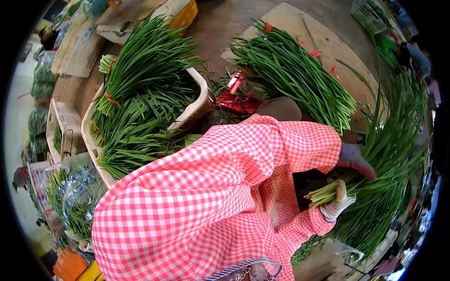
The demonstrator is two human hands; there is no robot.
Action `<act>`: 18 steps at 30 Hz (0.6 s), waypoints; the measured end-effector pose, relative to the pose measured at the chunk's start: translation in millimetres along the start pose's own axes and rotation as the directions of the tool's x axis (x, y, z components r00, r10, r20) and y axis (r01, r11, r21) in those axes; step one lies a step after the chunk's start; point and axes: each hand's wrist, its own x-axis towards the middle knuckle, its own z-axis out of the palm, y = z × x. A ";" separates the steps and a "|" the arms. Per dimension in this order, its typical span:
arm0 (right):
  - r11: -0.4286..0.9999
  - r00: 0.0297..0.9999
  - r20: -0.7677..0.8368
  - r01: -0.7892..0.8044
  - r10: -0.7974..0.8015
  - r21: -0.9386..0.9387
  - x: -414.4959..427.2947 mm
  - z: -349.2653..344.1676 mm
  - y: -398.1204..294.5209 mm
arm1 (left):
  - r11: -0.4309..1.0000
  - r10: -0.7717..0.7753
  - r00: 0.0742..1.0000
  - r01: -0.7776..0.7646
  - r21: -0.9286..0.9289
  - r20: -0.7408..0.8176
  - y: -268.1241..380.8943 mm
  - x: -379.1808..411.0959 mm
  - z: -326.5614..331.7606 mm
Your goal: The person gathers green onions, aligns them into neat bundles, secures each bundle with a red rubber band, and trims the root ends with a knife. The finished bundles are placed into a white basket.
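Beyond the pink-and-white checked sleeves, my right hand (338, 203), in a striped glove with the thumb showing, is closed around a small bunch of green leafy stalks (320, 195), like garlic chives, pale cut ends towards me. Just above it, my left hand (357, 161), in a dark purple-grey glove, reaches over the same leaves; its grip is partly hidden. A large loose heap of long green leaves (383, 196) spreads beyond both hands. A thick sheaf of leaves (299, 73) lies on a board (346, 45) above my left arm.
A white plastic crate (200, 82) at the left holds bundles tied with red bands (110, 98). Red ties (239, 102) and leaf scraps lie beside it. More crates, a clear bag of greens (75, 189), an orange item (69, 264) and a styrofoam box (114, 31) stand around.
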 end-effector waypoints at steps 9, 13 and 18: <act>0.944 0.966 0.202 0.210 -0.161 -0.254 58.5 22.9 11.0 | 0.948 0.280 0.948 -0.248 0.201 -0.149 15.0 25.5 -30.8; 0.953 0.959 0.252 0.189 -0.128 -0.236 80.6 39.0 9.2 | 0.882 0.468 0.883 -0.465 0.076 -0.039 30.3 28.2 -29.0; 0.940 0.949 0.284 0.217 -0.140 -0.262 95.0 45.7 2.8 | 0.828 0.556 0.827 -0.542 0.146 -0.084 57.5 21.0 -28.8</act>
